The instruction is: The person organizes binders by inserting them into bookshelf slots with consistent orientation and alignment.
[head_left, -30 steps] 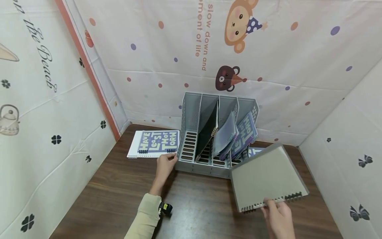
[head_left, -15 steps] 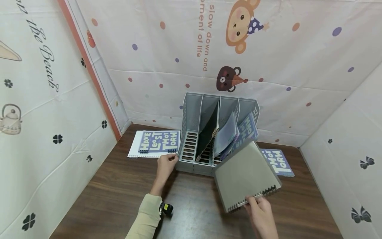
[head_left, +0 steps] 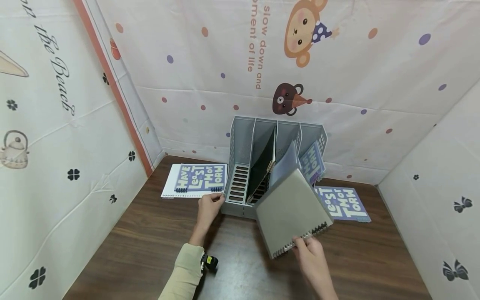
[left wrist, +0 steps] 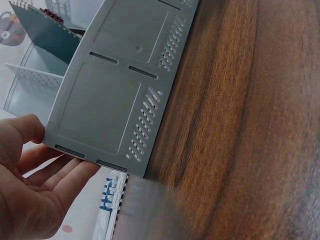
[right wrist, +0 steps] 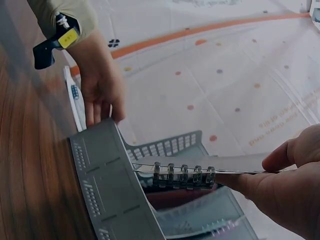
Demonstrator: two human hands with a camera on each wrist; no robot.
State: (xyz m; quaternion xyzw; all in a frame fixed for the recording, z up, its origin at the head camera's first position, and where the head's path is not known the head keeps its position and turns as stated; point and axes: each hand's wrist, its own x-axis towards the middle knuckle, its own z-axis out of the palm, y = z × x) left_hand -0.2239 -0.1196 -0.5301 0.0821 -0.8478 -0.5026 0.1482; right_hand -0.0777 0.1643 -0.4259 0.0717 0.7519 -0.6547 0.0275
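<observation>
A grey file organizer (head_left: 240,210) with several upright slots stands against the back wall. My left hand (head_left: 210,210) grips its front left corner, the thumb at the upper edge in the left wrist view (left wrist: 37,175). My right hand (head_left: 309,254) pinches a spiral notebook (head_left: 294,208) with a grey-beige cover by its bound edge. The notebook is tilted in front of the organizer, hiding part of its right slots. In the right wrist view, its dark binding rings (right wrist: 185,175) show over the slots. A dark notebook (head_left: 262,166) leans in the second slot; the leftmost slot holds nothing.
Translucent-covered notebooks (head_left: 286,162) and a purple lettered notebook (head_left: 313,162) lean in the right slots. Another lettered notebook (head_left: 343,204) lies right of the organizer. Stacked notebooks (head_left: 200,177) lie on its left. Patterned cloth walls enclose the wooden table (head_left: 150,246).
My right hand has carried the grey-beige notebook leftward, across the front of the organizer, uncovering the lettered notebook on the right. My left hand keeps its grip on the corner.
</observation>
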